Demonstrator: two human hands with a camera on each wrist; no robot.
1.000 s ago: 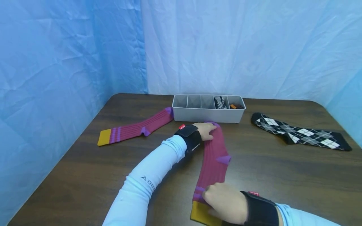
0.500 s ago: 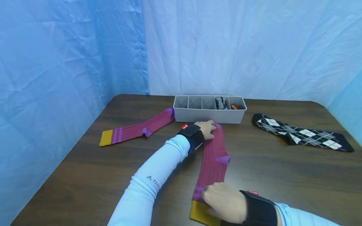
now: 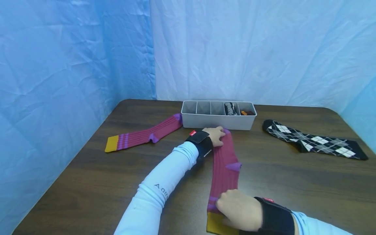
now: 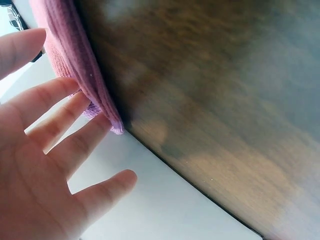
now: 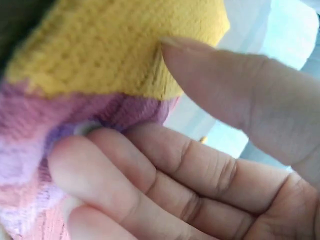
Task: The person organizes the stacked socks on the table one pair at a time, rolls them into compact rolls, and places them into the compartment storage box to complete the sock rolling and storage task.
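A maroon sock (image 3: 224, 178) with purple heel and stripes and a yellow cuff lies lengthwise on the table in the head view. My left hand (image 3: 215, 135) touches its toe end; in the left wrist view the fingers (image 4: 80, 145) are spread, some tips against the sock edge. At the cuff end, my right hand (image 3: 240, 210) presses on the sock. The right wrist view has its bent fingers (image 5: 115, 175) against the purple stripes and the thumb (image 5: 225, 85) over the yellow cuff (image 5: 115, 45), apart from them. A matching sock (image 3: 144, 135) lies flat at the left.
A grey divided box (image 3: 218, 122) stands at the back of the brown table (image 3: 88, 189). It holds a rolled black-and-white sock (image 3: 230, 108) and a brown-and-orange item (image 3: 247, 113). An argyle sock (image 3: 315, 140) lies at the right. Blue sheeting (image 3: 235, 49) hangs behind.
The cuff end of the maroon sock and my right hand have shifted slightly right. My left hand stays at the toe end. The whole head view has drifted a little.
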